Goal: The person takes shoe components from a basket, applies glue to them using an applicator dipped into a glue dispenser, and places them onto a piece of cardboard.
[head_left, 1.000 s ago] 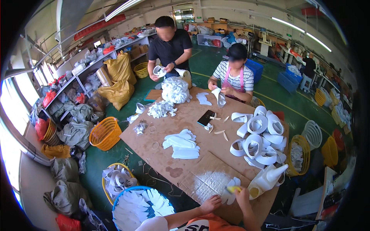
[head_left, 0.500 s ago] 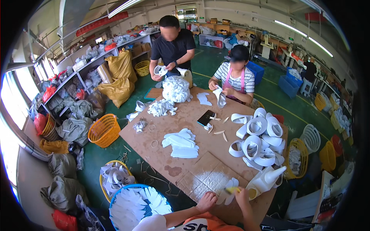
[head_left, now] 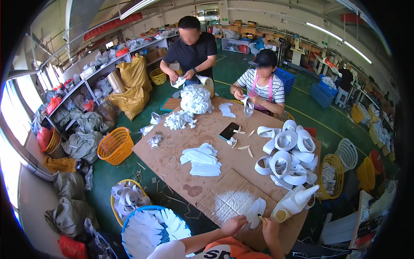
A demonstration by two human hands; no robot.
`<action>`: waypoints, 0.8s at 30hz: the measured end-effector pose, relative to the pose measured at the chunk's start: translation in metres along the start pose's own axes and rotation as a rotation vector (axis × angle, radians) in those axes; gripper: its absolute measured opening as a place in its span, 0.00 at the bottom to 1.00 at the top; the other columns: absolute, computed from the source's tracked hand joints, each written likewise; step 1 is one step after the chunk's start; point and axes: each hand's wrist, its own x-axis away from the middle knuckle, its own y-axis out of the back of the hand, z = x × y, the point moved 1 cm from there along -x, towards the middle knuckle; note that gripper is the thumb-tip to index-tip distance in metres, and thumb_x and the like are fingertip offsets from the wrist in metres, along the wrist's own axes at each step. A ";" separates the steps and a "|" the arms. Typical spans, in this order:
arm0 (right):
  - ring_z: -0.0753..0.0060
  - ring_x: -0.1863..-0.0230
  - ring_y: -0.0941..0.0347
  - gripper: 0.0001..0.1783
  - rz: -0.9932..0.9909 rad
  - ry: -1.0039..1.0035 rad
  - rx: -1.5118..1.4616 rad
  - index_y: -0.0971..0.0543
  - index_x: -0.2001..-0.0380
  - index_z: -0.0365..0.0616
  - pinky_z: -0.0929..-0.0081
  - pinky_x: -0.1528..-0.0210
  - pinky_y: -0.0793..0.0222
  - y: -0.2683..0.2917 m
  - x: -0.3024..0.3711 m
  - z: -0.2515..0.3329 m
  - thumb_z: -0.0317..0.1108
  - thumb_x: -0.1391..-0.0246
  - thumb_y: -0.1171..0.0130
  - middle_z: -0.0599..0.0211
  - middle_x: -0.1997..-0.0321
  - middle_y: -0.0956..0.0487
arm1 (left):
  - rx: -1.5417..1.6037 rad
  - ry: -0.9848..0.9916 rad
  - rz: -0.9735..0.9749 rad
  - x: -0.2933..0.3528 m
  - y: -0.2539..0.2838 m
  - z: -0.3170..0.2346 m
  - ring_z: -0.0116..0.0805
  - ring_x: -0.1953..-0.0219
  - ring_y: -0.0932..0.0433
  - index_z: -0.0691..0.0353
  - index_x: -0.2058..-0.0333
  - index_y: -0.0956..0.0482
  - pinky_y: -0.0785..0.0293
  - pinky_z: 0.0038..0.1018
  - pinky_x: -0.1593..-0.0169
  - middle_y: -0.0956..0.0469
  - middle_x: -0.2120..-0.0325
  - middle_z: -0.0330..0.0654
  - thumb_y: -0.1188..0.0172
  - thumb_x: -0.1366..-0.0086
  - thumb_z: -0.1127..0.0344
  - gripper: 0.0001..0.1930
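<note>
My right hand grips a small brush with a yellowish handle and a dark tip. The brush tip reaches the lower part of white sole-shaped pieces, fanned out on the cardboard. Curled at their lower left edge, my left hand pinches one of these pieces; its fingertips are partly hidden. White residue coats the cardboard sheet just beyond my left hand. To the right of my right hand, a white bottle with a pointed nozzle lies tilted beside a round opening with yellowish contents.
Curled white shoe parts are heaped at the table's right. Flat white pieces lie mid-table near a black phone. A blue basket of white pieces stands at lower left. Two co-workers handle white parts across the table.
My left hand has shifted slightly right, onto the edge of the white pieces. The brush has turned and its tip moved slightly. Across the table, both co-workers have moved their parts.
</note>
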 end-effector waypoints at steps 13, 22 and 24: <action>0.46 0.72 0.27 0.12 0.261 0.098 -0.163 0.22 0.66 0.39 0.58 0.67 0.32 -0.012 -0.040 -0.009 0.31 0.56 0.43 0.49 0.76 0.24 | -0.078 -0.069 -0.066 0.007 0.004 0.007 0.40 0.64 0.27 0.59 0.69 0.27 0.29 0.30 0.63 0.28 0.68 0.40 0.47 0.52 0.73 0.08; 0.51 0.71 0.29 0.11 0.001 0.080 0.059 0.22 0.65 0.47 0.58 0.69 0.34 -0.011 -0.020 0.006 0.30 0.54 0.46 0.59 0.74 0.30 | -0.006 -0.050 -0.110 0.010 0.000 0.016 0.41 0.65 0.27 0.60 0.72 0.27 0.29 0.32 0.62 0.28 0.69 0.41 0.47 0.50 0.71 0.05; 0.52 0.71 0.29 0.11 0.015 0.033 0.053 0.22 0.65 0.47 0.59 0.69 0.34 0.000 0.008 0.015 0.30 0.54 0.46 0.59 0.74 0.30 | 0.065 -0.010 -0.127 0.006 0.004 0.015 0.42 0.64 0.27 0.61 0.72 0.26 0.29 0.32 0.62 0.27 0.68 0.42 0.46 0.50 0.73 0.05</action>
